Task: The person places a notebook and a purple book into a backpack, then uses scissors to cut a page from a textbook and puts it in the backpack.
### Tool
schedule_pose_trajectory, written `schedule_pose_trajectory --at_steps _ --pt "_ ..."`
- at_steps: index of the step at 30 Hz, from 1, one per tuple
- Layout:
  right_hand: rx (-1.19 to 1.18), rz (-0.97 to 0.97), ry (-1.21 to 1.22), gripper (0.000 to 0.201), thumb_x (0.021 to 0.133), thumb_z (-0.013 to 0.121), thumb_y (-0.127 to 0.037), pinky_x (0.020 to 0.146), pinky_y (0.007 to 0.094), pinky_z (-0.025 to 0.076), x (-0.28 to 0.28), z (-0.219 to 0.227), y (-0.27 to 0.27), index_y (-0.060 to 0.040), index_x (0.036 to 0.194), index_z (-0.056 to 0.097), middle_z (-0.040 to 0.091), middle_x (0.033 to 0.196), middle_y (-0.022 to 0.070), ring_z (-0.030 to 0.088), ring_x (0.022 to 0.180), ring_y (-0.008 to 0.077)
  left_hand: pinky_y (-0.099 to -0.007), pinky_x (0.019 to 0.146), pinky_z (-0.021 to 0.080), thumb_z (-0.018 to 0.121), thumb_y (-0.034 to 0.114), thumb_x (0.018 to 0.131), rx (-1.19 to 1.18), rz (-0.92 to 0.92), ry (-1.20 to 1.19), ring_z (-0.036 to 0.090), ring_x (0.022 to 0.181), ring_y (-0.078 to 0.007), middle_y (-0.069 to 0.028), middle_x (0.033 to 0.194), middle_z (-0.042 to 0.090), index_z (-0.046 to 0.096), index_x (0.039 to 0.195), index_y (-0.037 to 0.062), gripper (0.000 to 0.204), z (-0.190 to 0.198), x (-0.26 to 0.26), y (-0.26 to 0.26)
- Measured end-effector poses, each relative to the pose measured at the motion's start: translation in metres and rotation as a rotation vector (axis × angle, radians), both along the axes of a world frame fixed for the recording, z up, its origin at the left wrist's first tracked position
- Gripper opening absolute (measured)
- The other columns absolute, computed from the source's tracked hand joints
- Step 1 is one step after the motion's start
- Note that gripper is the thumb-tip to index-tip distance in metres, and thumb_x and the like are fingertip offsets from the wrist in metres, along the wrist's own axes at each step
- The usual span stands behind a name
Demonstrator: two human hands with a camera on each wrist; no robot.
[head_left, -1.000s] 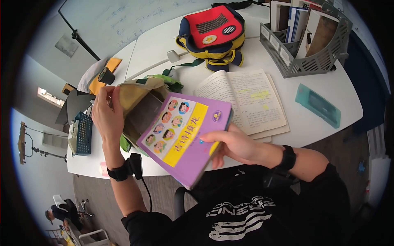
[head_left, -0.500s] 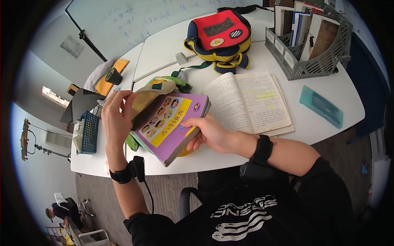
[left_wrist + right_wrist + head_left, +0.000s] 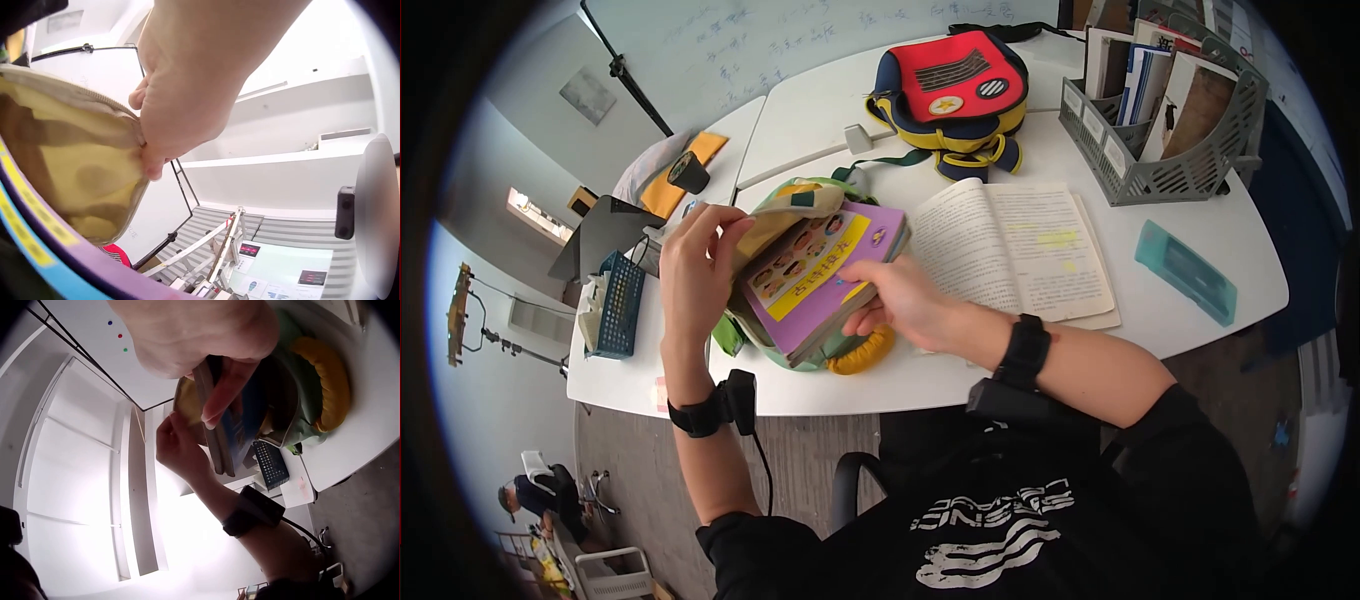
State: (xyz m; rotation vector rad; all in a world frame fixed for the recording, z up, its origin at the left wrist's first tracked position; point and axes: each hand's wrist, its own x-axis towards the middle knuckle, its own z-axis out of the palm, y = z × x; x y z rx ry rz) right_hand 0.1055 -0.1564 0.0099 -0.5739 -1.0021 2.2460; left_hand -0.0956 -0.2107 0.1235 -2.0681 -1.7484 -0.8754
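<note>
My left hand [image 3: 700, 265] pinches the zippered edge of a green and beige bag's raised flap [image 3: 785, 218]; in the left wrist view its yellow lining [image 3: 94, 175] faces the camera. My right hand [image 3: 910, 300] grips a small stack of books by one side, thumb on the purple cover of the top book [image 3: 800, 322] and fingers underneath. The far end of the stack lies within the bag's mouth, under the flap. Page edges of the books [image 3: 215, 447] show in the right wrist view. A padded yellow handle [image 3: 865, 352] curves from the bag's near side.
An open book [image 3: 1040, 265] with highlighted lines lies right of the bag. Behind it sits a red and navy backpack [image 3: 955, 75]. A teal pencil case [image 3: 1185, 270] and a grey file rack [image 3: 1205, 165] are at the right. A blue basket [image 3: 618, 310] stands left.
My right hand has carried the books leftward and away from my body, into the bag's mouth. The left hand has kept hold of the flap.
</note>
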Motion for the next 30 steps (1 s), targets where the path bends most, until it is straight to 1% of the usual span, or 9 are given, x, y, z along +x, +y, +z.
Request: schedule_pose_trajectory --at_steps 6,8,10,13,14,19,22,25,30 --pt "0.019 0.007 -0.026 0.041 0.096 0.057 -0.017 0.052 0.0293 0.060 -0.054 -0.012 0.011 0.0106 0.125 0.052 0.067 0.102 0.0226 0.071 0.064 0.0279 -0.0301 0.058 0.043 0.069 0.007 0.090 0.007 -0.014 -0.006 0.052 0.060 -0.0188 -0.0088 0.078 0.062 0.067 0.091 0.0001 0.007 0.003 0.008 0.001" --pt "0.020 0.002 -0.026 0.042 0.096 0.057 -0.018 0.054 0.0297 0.061 -0.068 -0.019 0.017 0.0110 0.125 0.051 0.067 0.102 0.0229 0.071 0.066 0.0284 -0.0262 0.054 0.036 0.069 0.004 0.089 0.053 -0.055 -0.034 0.045 0.060 -0.0115 -0.0048 0.074 0.056 0.066 0.090 -0.0004 0.005 0.002 0.008 0.002" --pt "0.056 -0.027 -0.152 0.049 0.095 0.059 -0.018 0.055 0.0317 0.062 -0.076 -0.023 0.020 0.0192 0.125 0.045 0.062 0.118 0.0283 0.073 0.065 0.0298 -0.0261 0.053 0.036 0.069 0.004 0.089 0.055 -0.059 -0.024 0.044 0.060 -0.0113 -0.0045 0.074 0.056 0.066 0.090 -0.0005 0.005 0.002 0.008 0.003" --pt "0.127 -0.165 -0.181 0.055 0.096 0.060 -0.017 0.058 0.0317 0.063 -0.075 -0.022 0.015 0.0157 0.134 0.036 0.058 0.125 0.0265 0.073 0.068 0.0292 -0.0277 0.055 0.039 0.069 0.004 0.090 0.038 -0.036 -0.010 0.048 0.060 -0.0147 -0.0064 0.076 0.058 0.067 0.091 -0.0007 0.005 0.003 0.007 -0.002" --pt "0.129 -0.161 -0.186 0.055 0.096 0.060 -0.017 0.058 0.0317 0.063 -0.074 -0.020 0.014 0.0157 0.134 0.036 0.058 0.125 0.0265 0.073 0.068 0.0292 -0.0294 0.057 0.043 0.068 0.005 0.090 0.022 -0.019 -0.001 0.052 0.060 -0.0183 -0.0087 0.077 0.062 0.067 0.091 -0.0007 0.006 0.004 0.008 -0.004" --pt "0.167 -0.230 -0.057 0.052 0.098 0.058 -0.015 0.059 0.0312 0.062 -0.077 -0.022 0.015 0.0073 0.139 0.035 0.058 0.128 0.0230 0.073 0.067 0.0285 -0.0284 0.056 0.043 0.068 0.005 0.091 0.005 -0.012 -0.056 0.051 0.060 -0.0167 -0.0078 0.077 0.060 0.067 0.091 -0.0006 0.006 0.001 0.016 -0.004" --pt "0.158 -0.258 -0.079 0.042 0.098 0.056 -0.011 0.058 0.0281 0.063 -0.080 -0.025 0.010 0.0057 0.135 0.042 0.059 0.124 0.0196 0.072 0.074 0.0251 -0.0281 0.056 0.043 0.067 0.005 0.091 0.008 -0.025 -0.086 0.051 0.060 -0.0155 -0.0071 0.077 0.060 0.067 0.091 -0.0006 0.006 0.003 0.020 -0.003" --pt "0.095 -0.218 -0.211 0.044 0.099 0.056 -0.011 0.058 0.0284 0.063 -0.091 -0.032 0.013 0.0047 0.137 0.040 0.058 0.125 0.0191 0.072 0.075 0.0248 -0.0279 0.056 0.044 0.068 0.005 0.091 -0.001 -0.026 -0.086 0.051 0.059 -0.0149 -0.0069 0.076 0.059 0.067 0.091 -0.0006 0.006 -0.001 0.018 -0.004" --pt "0.119 -0.192 -0.171 0.047 0.099 0.057 -0.014 0.059 0.0293 0.064 -0.106 -0.045 0.024 0.0062 0.137 0.039 0.058 0.127 0.0205 0.073 0.077 0.0258 -0.0277 0.056 0.043 0.068 0.004 0.090 0.011 -0.047 -0.093 0.051 0.059 -0.0155 -0.0072 0.076 0.058 0.066 0.091 -0.0007 0.005 -0.006 0.020 -0.004"
